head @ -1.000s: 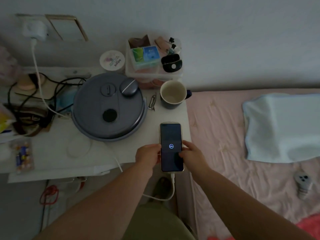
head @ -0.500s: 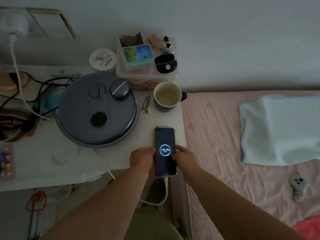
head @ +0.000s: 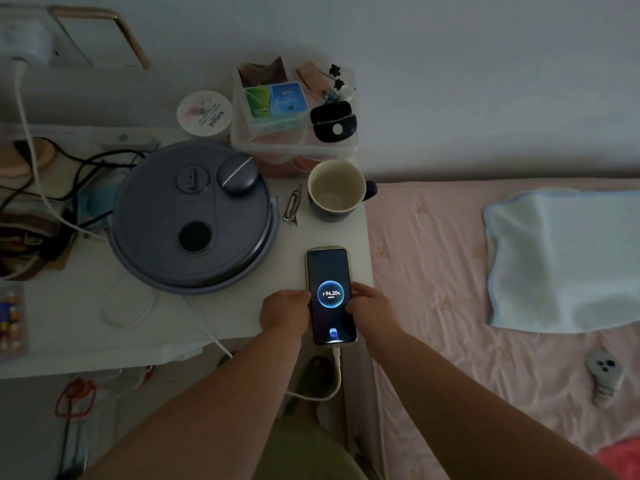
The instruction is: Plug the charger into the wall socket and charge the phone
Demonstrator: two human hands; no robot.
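Note:
The phone (head: 329, 271) lies face up near the front right corner of the white table (head: 86, 306). Its screen shows a blue charging ring reading 94.20%. A white cable (head: 337, 372) is plugged into its lower end and loops down below the table edge. My left hand (head: 285, 313) grips the phone's left side and my right hand (head: 372, 308) grips its right side. The white charger (head: 26, 39) sits in the wall socket at the top left, its cable (head: 29, 147) running down onto the table.
A round grey lidded appliance (head: 192, 216) fills the table's middle. Behind the phone stand a mug (head: 336, 190), a hair clip (head: 293, 206), a clear box of small items (head: 294, 112) and a round tub (head: 204, 114). Tangled cables (head: 52, 188) lie left. A bed (head: 450, 271) with a blue towel (head: 568, 258) is right.
The phone's screen went from a small faint icon to the bright 94.20% charging ring. Both hands have stayed on the phone's sides; the view shifted slightly.

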